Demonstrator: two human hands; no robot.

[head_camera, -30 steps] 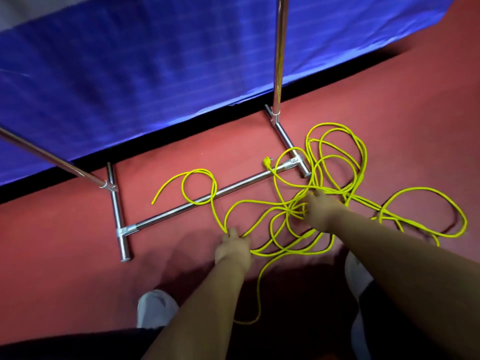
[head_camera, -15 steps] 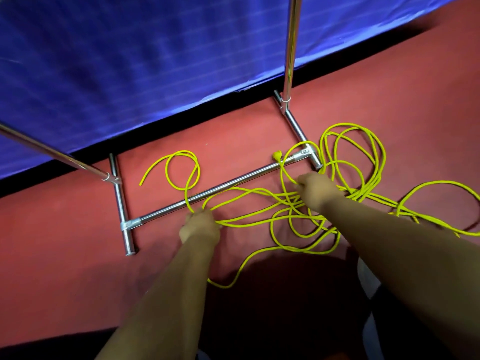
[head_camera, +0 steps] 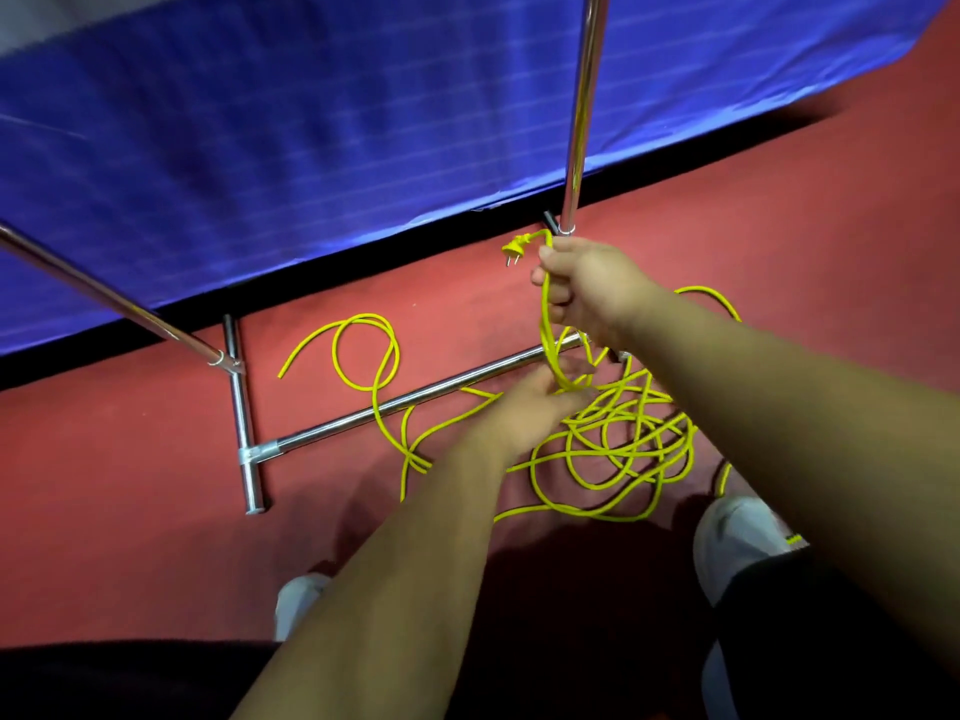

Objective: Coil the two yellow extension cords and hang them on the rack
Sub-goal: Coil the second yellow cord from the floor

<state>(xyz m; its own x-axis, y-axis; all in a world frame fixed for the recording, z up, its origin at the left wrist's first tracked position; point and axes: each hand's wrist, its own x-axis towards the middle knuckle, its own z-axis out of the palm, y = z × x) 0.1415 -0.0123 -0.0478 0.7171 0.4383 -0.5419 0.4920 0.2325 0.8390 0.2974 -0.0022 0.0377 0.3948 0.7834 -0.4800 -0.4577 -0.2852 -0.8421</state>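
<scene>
Yellow extension cord (head_camera: 618, 449) lies tangled in loose loops on the red floor, draped across the rack's bottom bar. My right hand (head_camera: 587, 288) grips one cord just behind its two-pin plug (head_camera: 511, 250) and holds it raised, so the cord hangs down in a loop. My left hand (head_camera: 530, 407) is lower, fingers curled round that hanging loop above the tangle. A separate loop with a free end (head_camera: 363, 350) lies to the left, past the bar. The chrome rack (head_camera: 410, 397) stands in front of me, its right upright (head_camera: 584, 111) just beyond my right hand.
A blue cloth (head_camera: 311, 122) hangs behind the rack down to a black strip at the floor. The rack's left upright (head_camera: 109, 298) slants in from the left. My two white shoes (head_camera: 737, 532) stand close to the tangle on the red floor (head_camera: 119, 511).
My right hand has lifted off the floor with the plug end of a cord. My left hand has moved right, from the left loop to the strand hanging below my right hand.
</scene>
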